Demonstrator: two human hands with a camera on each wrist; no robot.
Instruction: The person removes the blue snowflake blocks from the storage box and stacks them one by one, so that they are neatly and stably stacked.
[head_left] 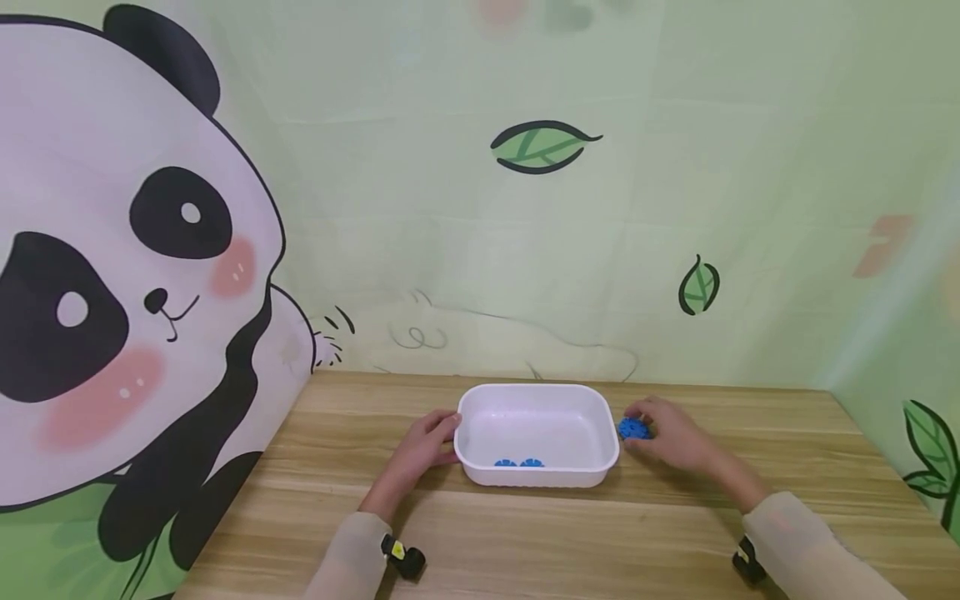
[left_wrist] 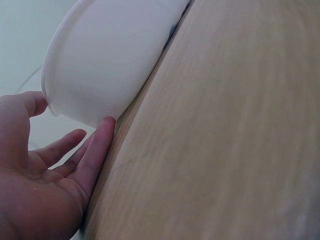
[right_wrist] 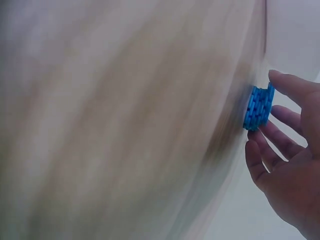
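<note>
A white plastic basin (head_left: 537, 477) sits on the wooden table, with two blue snowflake-shaped discs (head_left: 532, 463) partly showing above its front rim. My left hand (head_left: 422, 446) holds the basin's left end. The left wrist view shows the thumb at the rim and the fingertips (left_wrist: 106, 125) low against the end wall. Just beyond the basin's right end is a short stack of blue snowflake discs (right_wrist: 258, 107), close over the tabletop. My right hand (head_left: 675, 435) grips that stack between thumb and fingers.
The wooden table (head_left: 570, 542) runs back to a light green cloth backdrop (head_left: 420, 208) printed with a panda and leaves. A small black wrist camera (head_left: 405, 560) is strapped on the left sleeve, and another camera (head_left: 747, 561) on the right.
</note>
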